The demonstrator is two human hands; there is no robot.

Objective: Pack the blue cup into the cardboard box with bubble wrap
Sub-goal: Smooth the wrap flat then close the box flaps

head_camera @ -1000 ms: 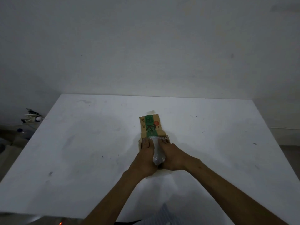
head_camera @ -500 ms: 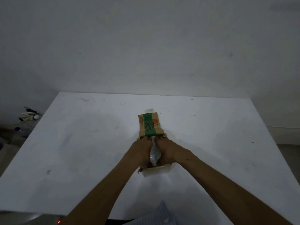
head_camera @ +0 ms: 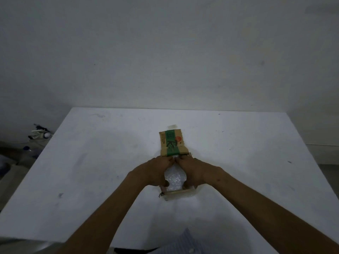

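While two hands press, one bubble wrap bundle point(head_camera: 175, 177), one cardboard box point(head_camera: 178, 195).

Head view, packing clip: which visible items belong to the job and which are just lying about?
In the job:
- cardboard box, open, its flap folded back
- bubble wrap bundle in the box; no blue cup visible
- left hand and right hand, pressing either side of the bundle

Lying about:
- white table
- small clutter on the floor, too dim to identify
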